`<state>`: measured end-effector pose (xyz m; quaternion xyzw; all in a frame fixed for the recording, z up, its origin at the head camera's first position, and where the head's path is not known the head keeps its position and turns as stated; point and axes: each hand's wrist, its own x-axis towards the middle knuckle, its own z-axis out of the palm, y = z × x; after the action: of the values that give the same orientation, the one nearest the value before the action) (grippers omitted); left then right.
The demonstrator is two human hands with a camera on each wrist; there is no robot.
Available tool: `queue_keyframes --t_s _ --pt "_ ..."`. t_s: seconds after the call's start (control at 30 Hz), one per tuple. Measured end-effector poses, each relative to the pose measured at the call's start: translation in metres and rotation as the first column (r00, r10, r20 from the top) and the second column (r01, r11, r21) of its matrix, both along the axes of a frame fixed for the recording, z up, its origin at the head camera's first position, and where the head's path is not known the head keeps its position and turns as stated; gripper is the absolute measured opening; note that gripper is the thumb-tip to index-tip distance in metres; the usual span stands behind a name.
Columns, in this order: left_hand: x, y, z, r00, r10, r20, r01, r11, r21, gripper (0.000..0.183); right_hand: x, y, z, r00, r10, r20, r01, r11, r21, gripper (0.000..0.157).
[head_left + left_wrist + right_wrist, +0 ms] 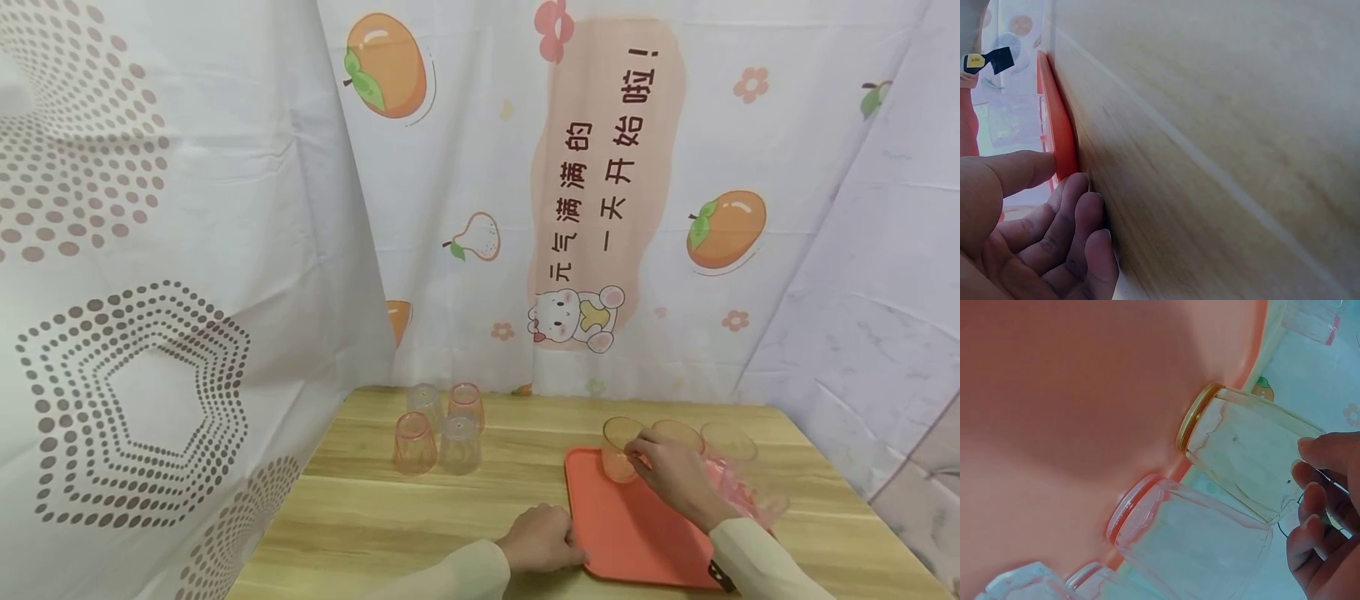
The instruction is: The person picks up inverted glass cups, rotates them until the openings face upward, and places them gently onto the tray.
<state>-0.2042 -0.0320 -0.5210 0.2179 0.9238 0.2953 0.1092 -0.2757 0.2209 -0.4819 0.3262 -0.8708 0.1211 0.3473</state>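
My right hand [671, 471] is at the rim of a clear cup with a yellow tint [619, 462], pinching it between thumb and fingers. That cup stands upright at the far-left part of a red tray [637, 533]. Just beside it is a pink-tinted cup [1191, 537], with a clear cup [727, 442] farther right. Pink transparent pieces [738, 492], partly behind my right arm, sit along the tray's right side. My left hand [542, 540] holds the tray's left edge near its front corner, thumb against the red rim and fingers curled below.
Several clear and pink cups [415, 446] stand upside down in a cluster at the table's back left. The wooden table [390, 525] runs back to a printed curtain [465, 167], with more curtains at both sides. A black-patterned tray handle [720, 575] shows beneath my right forearm.
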Motion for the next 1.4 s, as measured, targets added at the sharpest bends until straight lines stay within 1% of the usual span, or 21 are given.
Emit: queue_keyframes --t_s 0.33,0.47,0.57,0.63,0.67,0.73,0.77,0.87,0.93,0.97,1.03,1.1,1.17,1.23,1.3,1.4 --pt "0.003 0.001 0.003 1.0 0.016 0.007 -0.016 1.0 0.0 0.052 -0.001 0.003 -0.003 1.0 0.013 -0.021 -0.013 1.0 0.017 0.028" --pt "0.004 0.001 0.001 1.0 0.011 0.0 -0.011 1.0 -0.003 0.052 0.004 0.005 -0.004 0.999 0.021 -0.034 -0.021 1.0 -0.006 0.033" --pt "0.005 0.002 0.0 1.0 0.008 0.008 -0.008 1.0 0.006 0.051 0.009 0.005 -0.006 0.999 0.018 -0.044 -0.02 0.999 -0.038 0.038" --pt "0.005 0.002 0.0 1.0 0.009 0.011 -0.009 1.0 0.011 0.05 0.013 0.005 -0.007 0.999 0.018 -0.049 -0.021 0.998 -0.063 0.038" --pt "0.005 0.002 0.0 1.0 0.009 0.012 -0.009 1.0 0.014 0.051 0.014 0.006 -0.007 0.999 0.022 -0.05 -0.026 0.997 -0.076 0.036" --pt "0.005 0.002 0.0 1.0 0.01 0.016 -0.011 1.0 0.021 0.051 0.018 0.006 -0.008 0.998 0.034 -0.054 -0.039 0.994 -0.1 0.022" --pt "0.005 0.002 0.001 1.0 0.01 0.015 -0.011 1.0 0.021 0.051 0.02 0.005 -0.008 0.998 0.044 -0.055 -0.05 0.993 -0.111 0.018" --pt "0.005 0.001 0.001 1.0 0.012 0.014 -0.012 1.0 0.02 0.052 0.026 0.003 -0.008 0.997 0.057 -0.06 -0.064 0.99 -0.129 0.019" --pt "0.005 0.001 0.001 1.0 0.01 0.012 -0.011 1.0 0.022 0.052 0.03 0.0 -0.009 0.997 0.051 -0.059 -0.058 0.989 -0.135 0.014" --pt "0.005 0.001 0.001 1.0 0.009 0.013 -0.01 1.0 0.023 0.052 0.032 -0.002 -0.01 0.998 0.045 -0.05 -0.052 0.99 -0.132 0.017" --pt "0.005 0.001 0.001 1.0 0.006 0.012 -0.006 1.0 0.027 0.053 0.038 -0.006 -0.011 0.999 0.026 -0.026 -0.029 0.992 -0.123 0.028" --pt "0.004 0.001 0.001 1.0 0.0 0.005 0.0 1.0 0.021 0.055 0.043 -0.011 -0.013 1.0 0.017 0.021 -0.015 0.995 -0.104 0.03" --pt "0.004 0.0 0.001 1.0 -0.004 0.0 0.004 1.0 0.017 0.056 0.05 -0.015 -0.015 0.996 0.009 0.088 -0.003 0.997 -0.071 0.029" --pt "0.004 0.0 0.001 1.0 -0.005 -0.005 0.005 1.0 0.015 0.056 0.056 -0.018 -0.016 0.986 0.012 0.168 -0.006 0.999 -0.034 0.027" --pt "0.003 0.0 0.001 1.0 -0.004 -0.005 0.004 1.0 0.017 0.056 0.062 -0.021 -0.016 0.97 0.014 0.241 -0.015 1.0 0.0 0.024" --pt "0.004 -0.001 0.003 1.0 -0.014 -0.024 0.015 1.0 0.007 0.053 0.068 -0.024 -0.016 0.949 0.025 0.314 -0.038 0.999 0.036 0.021"
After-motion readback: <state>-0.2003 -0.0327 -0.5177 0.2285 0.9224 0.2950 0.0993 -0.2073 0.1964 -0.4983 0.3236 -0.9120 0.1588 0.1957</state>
